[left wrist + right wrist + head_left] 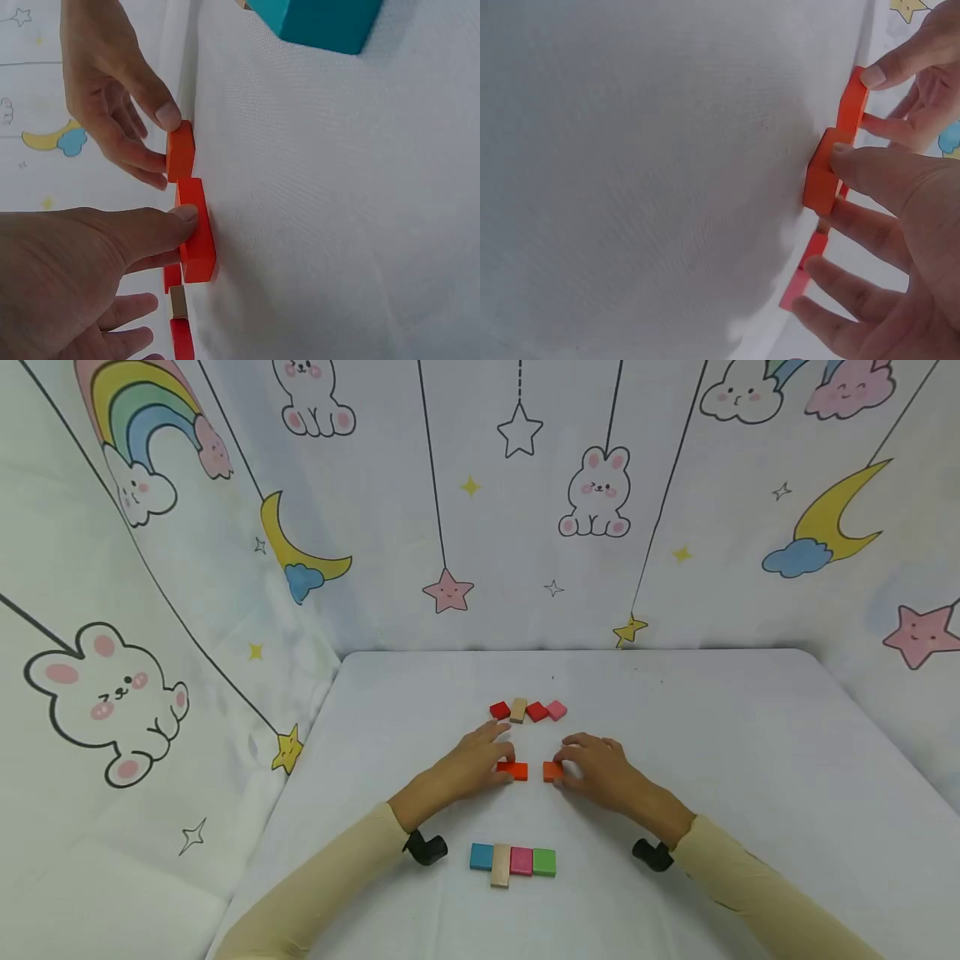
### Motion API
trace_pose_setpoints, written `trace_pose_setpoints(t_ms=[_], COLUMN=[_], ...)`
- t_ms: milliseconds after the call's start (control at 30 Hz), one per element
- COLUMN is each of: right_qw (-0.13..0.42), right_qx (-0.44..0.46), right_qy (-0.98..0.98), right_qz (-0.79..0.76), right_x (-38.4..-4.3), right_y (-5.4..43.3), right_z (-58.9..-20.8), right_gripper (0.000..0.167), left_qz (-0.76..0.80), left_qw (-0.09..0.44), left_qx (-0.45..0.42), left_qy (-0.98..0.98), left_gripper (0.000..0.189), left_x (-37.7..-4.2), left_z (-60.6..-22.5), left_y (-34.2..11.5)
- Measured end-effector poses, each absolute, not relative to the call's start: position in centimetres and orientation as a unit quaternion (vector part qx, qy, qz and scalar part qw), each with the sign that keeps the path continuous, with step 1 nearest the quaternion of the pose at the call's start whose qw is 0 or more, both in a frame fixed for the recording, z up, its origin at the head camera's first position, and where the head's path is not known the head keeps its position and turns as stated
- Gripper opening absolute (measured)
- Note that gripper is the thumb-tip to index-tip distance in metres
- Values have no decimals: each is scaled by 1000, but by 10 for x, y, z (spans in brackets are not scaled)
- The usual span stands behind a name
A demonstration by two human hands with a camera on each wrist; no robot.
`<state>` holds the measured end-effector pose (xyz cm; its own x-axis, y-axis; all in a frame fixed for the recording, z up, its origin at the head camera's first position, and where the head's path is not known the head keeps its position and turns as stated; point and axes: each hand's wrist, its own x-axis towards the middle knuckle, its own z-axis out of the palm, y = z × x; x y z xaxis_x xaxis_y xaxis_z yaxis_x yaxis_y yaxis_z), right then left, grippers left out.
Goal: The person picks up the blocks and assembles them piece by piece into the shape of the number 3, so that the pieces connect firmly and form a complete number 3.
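My left hand (476, 762) pinches a red-orange block (517, 771) between thumb and forefinger, low over the white table. Across a small gap, my right hand (600, 768) pinches an orange block (552, 772) the same way. In the left wrist view, the thumb lies on the near face of the red-orange block (196, 232), and the orange block (180, 152) shows beyond it in the other hand. From the right wrist, the orange block (823, 174) sits between thumb and forefinger while the other fingers stay spread.
Behind the hands lies a row: a red block (499, 710), a wooden block (518, 710), another red block (537, 712) and a pink block (557, 710). Nearer stands a joined row of blue (482, 857), wooden (500, 866), dark pink (521, 862) and green (544, 862) blocks.
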<state>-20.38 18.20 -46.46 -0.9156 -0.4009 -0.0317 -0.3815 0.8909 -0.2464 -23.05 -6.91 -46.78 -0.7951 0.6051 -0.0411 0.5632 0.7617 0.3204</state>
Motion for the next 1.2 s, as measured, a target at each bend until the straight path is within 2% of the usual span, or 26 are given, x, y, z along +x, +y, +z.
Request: trace_pose_setpoints(t_ms=[267, 700, 833, 967, 1200], right_qw=[32, 29, 39, 37, 29], right_qx=[-216, -223, -218, -187, -127], right_qy=[969, 966, 966, 972, 974], right_qz=[-118, -129, -132, -134, -183], right_x=[-208, -208, -212, -229, -280], right_y=[177, 173, 176, 186, 203], right_z=[-470, -468, -462, -453, -448], right_gripper=[34, 31, 36, 44, 39], left_qz=[132, 132, 131, 135, 133], left_qw=[62, 75, 72, 78, 76], left_qx=[323, 313, 316, 313, 312], left_qy=[935, 938, 937, 937, 938], left_gripper=[26, 28, 26, 24, 25], left_x=[-234, -233, -231, -229, -231], left_z=[-470, -469, -468, -466, -466], left_y=[-63, -58, -57, -55, -58])
